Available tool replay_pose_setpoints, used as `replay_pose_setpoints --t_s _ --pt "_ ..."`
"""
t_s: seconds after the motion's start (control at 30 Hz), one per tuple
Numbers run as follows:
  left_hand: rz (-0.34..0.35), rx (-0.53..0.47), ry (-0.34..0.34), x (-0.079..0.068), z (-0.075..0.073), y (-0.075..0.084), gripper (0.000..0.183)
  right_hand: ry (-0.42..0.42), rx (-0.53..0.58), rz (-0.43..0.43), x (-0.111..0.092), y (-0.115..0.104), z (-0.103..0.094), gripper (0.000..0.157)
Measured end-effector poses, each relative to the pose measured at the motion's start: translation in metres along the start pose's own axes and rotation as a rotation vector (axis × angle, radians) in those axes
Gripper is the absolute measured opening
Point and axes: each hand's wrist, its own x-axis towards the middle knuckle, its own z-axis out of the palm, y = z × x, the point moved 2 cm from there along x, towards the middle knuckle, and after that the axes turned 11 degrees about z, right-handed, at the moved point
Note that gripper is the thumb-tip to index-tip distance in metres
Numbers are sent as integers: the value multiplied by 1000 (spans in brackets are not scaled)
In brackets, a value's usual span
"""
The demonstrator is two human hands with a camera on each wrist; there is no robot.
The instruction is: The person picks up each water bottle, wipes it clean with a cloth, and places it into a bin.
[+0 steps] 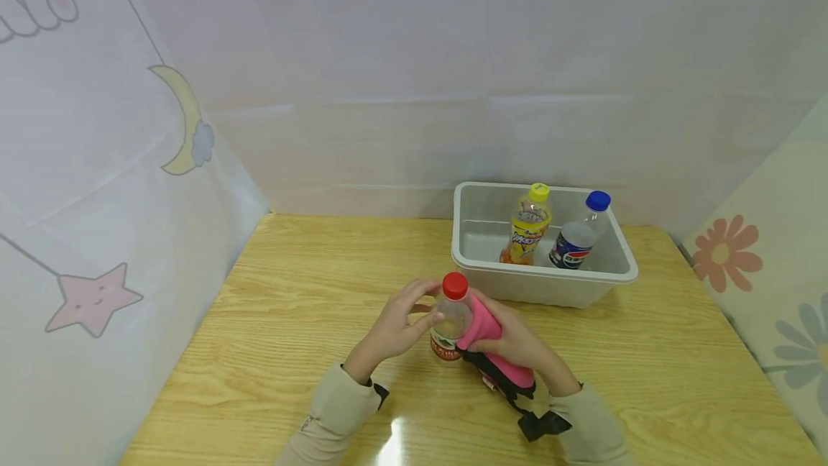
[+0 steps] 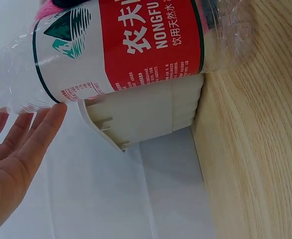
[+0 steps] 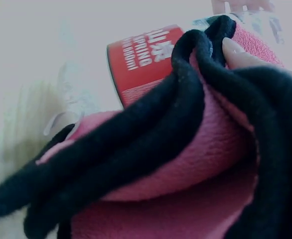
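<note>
A clear plastic water bottle [image 1: 446, 342] with a red cap and a red-and-white label stands upright on the table. My left hand [image 1: 402, 318] holds its upper part from the left, thumb in front and fingertips at the far side. In the left wrist view, the left fingers [image 2: 34, 139] meet the bottle's shoulder. My right hand [image 1: 517, 336] grips a soft pink cloth [image 1: 484, 322] with black edging and presses it against the bottle's right side. Folds of the cloth [image 3: 156, 184] fill the right wrist view and hide most of that hand.
Behind the bottle, to the right, stands a light grey plastic bin [image 1: 543, 286]. Inside it lean a yellow-capped bottle [image 1: 527, 232] and a blue-capped bottle [image 1: 578, 236]. The wooden table [image 1: 310, 286] extends to both sides, with white printed sheets [image 1: 388, 157] around it.
</note>
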Motion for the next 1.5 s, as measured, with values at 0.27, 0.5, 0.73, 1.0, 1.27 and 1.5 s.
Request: replay_pose_setpoints --t_s 0.27,0.5,0.73,1.0,1.27,1.5 --pt "11 -49 18 -4 0 -1 42 -17 51 -2 1 10 11 78" --pt "-53 -19 53 -4 4 -2 49 -34 14 17 1 17 19 76" --pt "-36 22 60 -2 5 -1 47 -26 73 82 -2 17 13 74" --pt "-12 45 35 -3 1 -2 46 -1 90 121 -7 9 -3 75" --pt "-7 46 3 -3 -1 -3 49 49 52 43 -7 -2 -15 74" --pt "-23 9 1 -3 -1 -4 49 81 20 2 -8 -15 -26 75"
